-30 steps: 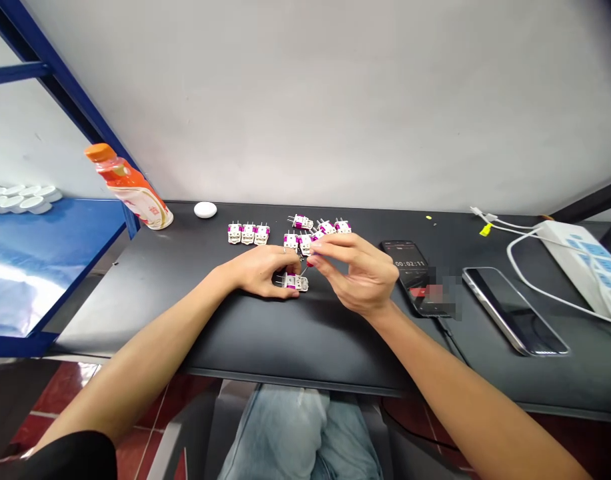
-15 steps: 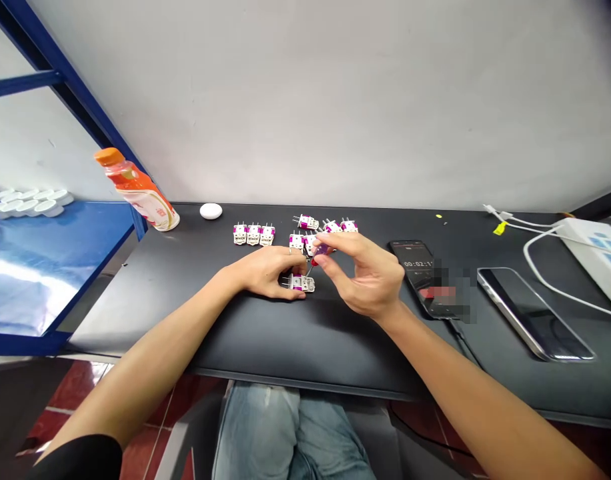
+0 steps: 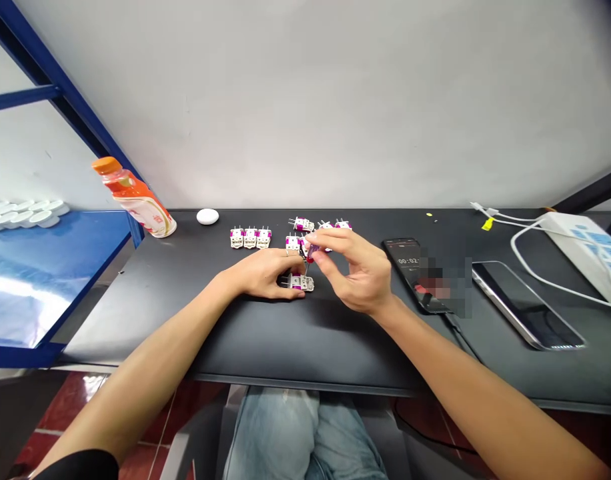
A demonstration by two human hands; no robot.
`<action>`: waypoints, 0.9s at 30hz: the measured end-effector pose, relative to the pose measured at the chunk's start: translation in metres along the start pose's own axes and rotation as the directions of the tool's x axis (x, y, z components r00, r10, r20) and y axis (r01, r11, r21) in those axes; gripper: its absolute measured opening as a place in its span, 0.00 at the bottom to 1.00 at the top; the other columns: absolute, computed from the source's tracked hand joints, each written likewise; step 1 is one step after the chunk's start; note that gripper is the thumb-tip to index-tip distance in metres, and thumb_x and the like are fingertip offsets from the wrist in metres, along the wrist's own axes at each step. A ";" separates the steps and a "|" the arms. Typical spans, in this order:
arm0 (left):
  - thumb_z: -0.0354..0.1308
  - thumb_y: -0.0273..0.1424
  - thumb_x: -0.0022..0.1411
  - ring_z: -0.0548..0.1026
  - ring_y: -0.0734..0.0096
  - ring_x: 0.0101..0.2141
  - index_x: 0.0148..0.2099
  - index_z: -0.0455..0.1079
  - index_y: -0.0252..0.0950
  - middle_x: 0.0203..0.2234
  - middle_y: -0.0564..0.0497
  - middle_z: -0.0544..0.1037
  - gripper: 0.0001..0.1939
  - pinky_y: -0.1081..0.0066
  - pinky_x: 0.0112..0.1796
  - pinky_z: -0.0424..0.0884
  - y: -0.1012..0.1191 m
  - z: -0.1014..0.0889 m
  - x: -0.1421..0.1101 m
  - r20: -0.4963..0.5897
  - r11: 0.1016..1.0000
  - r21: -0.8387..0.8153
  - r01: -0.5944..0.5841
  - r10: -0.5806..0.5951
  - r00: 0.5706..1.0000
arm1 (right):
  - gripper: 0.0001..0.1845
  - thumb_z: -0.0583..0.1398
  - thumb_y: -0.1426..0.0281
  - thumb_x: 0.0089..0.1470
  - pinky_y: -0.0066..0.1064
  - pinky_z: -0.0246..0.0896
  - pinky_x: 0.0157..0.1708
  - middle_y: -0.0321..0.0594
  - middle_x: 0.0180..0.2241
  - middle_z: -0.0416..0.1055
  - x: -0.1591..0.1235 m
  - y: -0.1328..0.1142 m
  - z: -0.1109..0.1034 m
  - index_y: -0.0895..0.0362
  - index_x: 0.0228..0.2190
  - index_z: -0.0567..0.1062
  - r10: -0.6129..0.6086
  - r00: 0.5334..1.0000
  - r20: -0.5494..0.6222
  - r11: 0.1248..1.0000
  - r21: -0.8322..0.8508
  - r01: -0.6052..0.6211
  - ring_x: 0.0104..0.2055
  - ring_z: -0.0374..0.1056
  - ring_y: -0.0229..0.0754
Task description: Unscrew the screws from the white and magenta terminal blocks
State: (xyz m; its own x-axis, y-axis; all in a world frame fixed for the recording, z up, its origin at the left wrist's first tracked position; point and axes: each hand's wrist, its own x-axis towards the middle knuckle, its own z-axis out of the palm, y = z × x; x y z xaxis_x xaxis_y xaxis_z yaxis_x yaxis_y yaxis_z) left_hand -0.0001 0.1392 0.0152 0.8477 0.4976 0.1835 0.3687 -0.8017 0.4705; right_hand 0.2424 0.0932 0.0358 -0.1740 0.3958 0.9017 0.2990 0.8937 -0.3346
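My left hand (image 3: 260, 272) lies on the black table (image 3: 285, 333) with its fingers closed on a small white and magenta plug part (image 3: 300, 283), pinning it down. My right hand (image 3: 358, 273) hovers just right of it, fingers pinched on a small screwdriver (image 3: 310, 254) with a red and purple handle; its tip points down at the part. Behind the hands lies a loose cluster of the same plug parts (image 3: 315, 230). A neat row of three plug parts (image 3: 250, 237) stands to the left of that cluster.
An orange drink bottle (image 3: 135, 200) and a small white disc (image 3: 207, 216) stand at the back left. Two phones (image 3: 415, 270) (image 3: 525, 303) lie on the right, beyond them a white power strip (image 3: 583, 253) with cables. A blue shelf (image 3: 40, 267) adjoins the table's left.
Both hands stay on the same part and screwdriver; the right fingers have shifted slightly round the handle. The view has drifted a little.
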 end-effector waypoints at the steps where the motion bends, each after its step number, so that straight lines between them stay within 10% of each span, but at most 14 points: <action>1: 0.69 0.47 0.75 0.80 0.60 0.39 0.50 0.75 0.39 0.43 0.46 0.84 0.17 0.63 0.40 0.71 0.000 0.000 0.000 -0.008 1.000 0.003 -0.006 0.006 1.000 | 0.21 0.71 0.79 0.68 0.41 0.88 0.51 0.42 0.49 0.91 0.000 0.000 0.000 0.47 0.56 0.89 -0.009 1.000 -0.007 1.000 0.004 0.010 0.48 0.89 0.48; 27: 0.69 0.47 0.77 0.83 0.57 0.44 0.54 0.78 0.38 0.47 0.44 0.86 0.18 0.63 0.44 0.74 0.003 -0.001 -0.002 -0.001 0.998 0.058 -0.026 0.026 1.000 | 0.19 0.72 0.76 0.68 0.41 0.86 0.46 0.41 0.46 0.88 -0.002 0.002 -0.001 0.45 0.55 0.89 0.012 1.000 -0.027 1.000 -0.003 -0.012 0.45 0.85 0.47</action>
State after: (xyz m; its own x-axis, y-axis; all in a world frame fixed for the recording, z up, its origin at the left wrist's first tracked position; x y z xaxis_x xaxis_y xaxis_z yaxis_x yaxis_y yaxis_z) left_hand -0.0008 0.1366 0.0173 0.8566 0.4769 0.1971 0.3680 -0.8322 0.4147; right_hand 0.2445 0.0939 0.0338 -0.1456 0.4004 0.9047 0.3042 0.8883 -0.3441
